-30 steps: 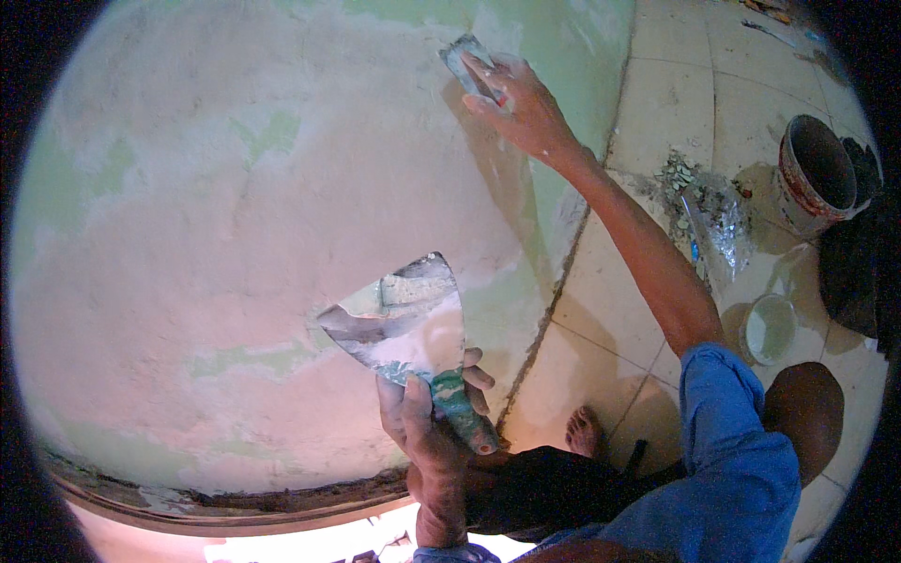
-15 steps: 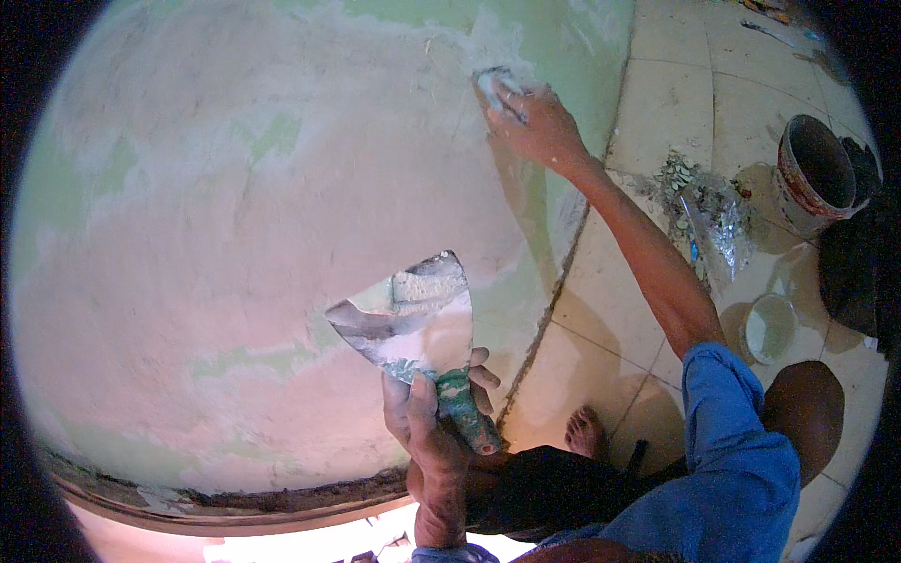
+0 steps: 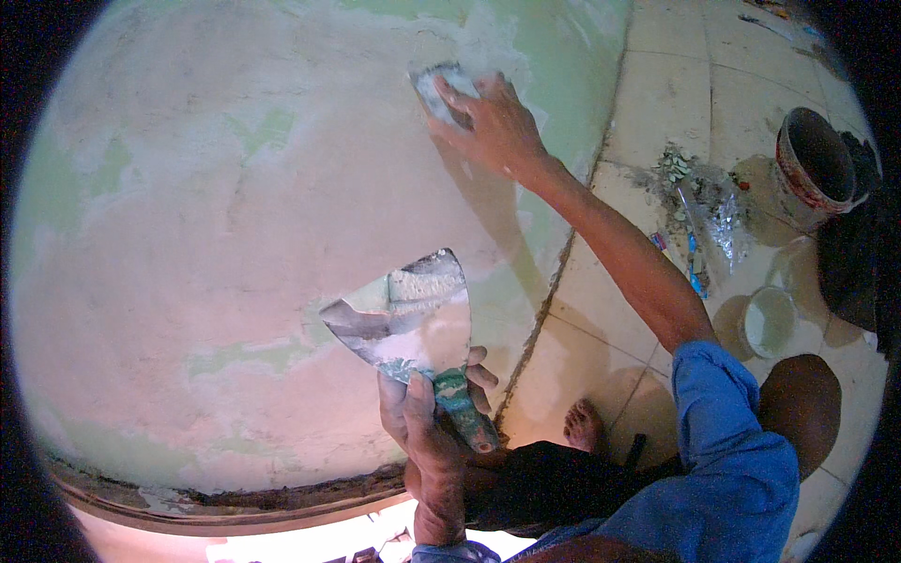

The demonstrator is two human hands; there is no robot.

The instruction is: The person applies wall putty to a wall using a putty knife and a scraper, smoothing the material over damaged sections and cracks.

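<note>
My left hand [image 3: 432, 441] is closed round the worn green handle of a wide putty knife [image 3: 413, 314], its blade pointing up and away from me. Whitish putty lies on part of that blade. Up and to the right, my right hand [image 3: 497, 127] grips a flat putty scraper [image 3: 441, 89] smeared with white putty and presses it to the wall [image 3: 263, 216]. My fingers cover part of this scraper. Pale skimmed patches spread over the green paint of the wall, with green still showing between them.
Along the wall's foot runs a tiled floor [image 3: 657, 103]. On it stand a dirty bucket [image 3: 815, 164] and a small pale tub [image 3: 770, 322], with a heap of debris and clear plastic [image 3: 709, 211] beside them. A bare foot [image 3: 584, 425] is near the wall's edge.
My right hand has slid the scraper leftward across the upper wall, and more of its blade shows. My left hand and the putty knife have hardly moved.
</note>
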